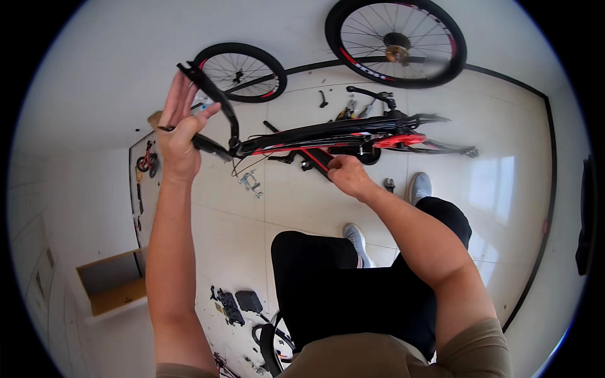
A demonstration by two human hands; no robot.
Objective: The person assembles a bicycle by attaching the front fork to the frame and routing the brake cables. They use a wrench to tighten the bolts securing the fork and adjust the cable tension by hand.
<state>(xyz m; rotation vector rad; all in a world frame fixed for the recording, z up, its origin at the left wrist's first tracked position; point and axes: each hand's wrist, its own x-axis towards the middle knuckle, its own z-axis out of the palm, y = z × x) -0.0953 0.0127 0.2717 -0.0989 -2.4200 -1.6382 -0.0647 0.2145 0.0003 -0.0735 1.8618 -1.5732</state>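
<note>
Both hands (179,142) (348,176) grip bike frame (328,135).

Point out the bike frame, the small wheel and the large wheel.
bike frame (328,133): head view, on its black and red main tube
small wheel (242,54): head view, on its tyre
large wheel (396,51): head view, on its hub

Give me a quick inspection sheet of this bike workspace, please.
Surface: pale tiled floor, glossy.
Job's things: black and red bike frame held up; black fork at its front end.
Clutter: two loose wheels, small metal parts, black pedals, open cardboard box.
Hands: left hand grips the fork, fingers partly open; right hand closed on the frame.
Cables: thin cables hang below the frame's front.
Surroundings: white walls; small bike far left.
</note>
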